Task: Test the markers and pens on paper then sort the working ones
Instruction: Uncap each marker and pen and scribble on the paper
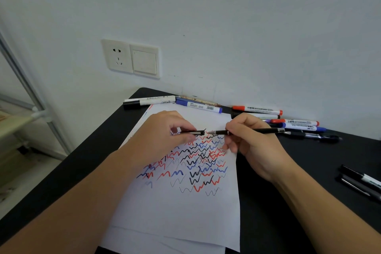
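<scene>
Black pen [253, 130] held level above the upper part of the paper [177, 208], tip pointing toward the person's left. Right hand [250, 140] pinches the barrel near the tip end, fingers curled round it; the rear of the barrel projects past the hand toward the markers on the right. Left hand [165, 130] pinches the pen cap [192, 132], fingers curled, the cap's open end facing the pen tip with a small gap between them. Cap and pen lie roughly in line, not joined.

Paper lies on the black table [288, 202], covered in red, blue and black zigzag test strokes; a second sheet shows beneath its lower edge. White marker with black cap [148, 101] and blue marker [199, 106] lie along the wall behind the paper. Red whiteboard marker [257, 109] and a cluster of further markers and pens [303, 128] lie at right rear.

Two dark pens [362, 181] at the right edge are cut off by the frame. Fingertips of both hands are partly hidden behind knuckles. Lettering on most barrels is too small to read
</scene>
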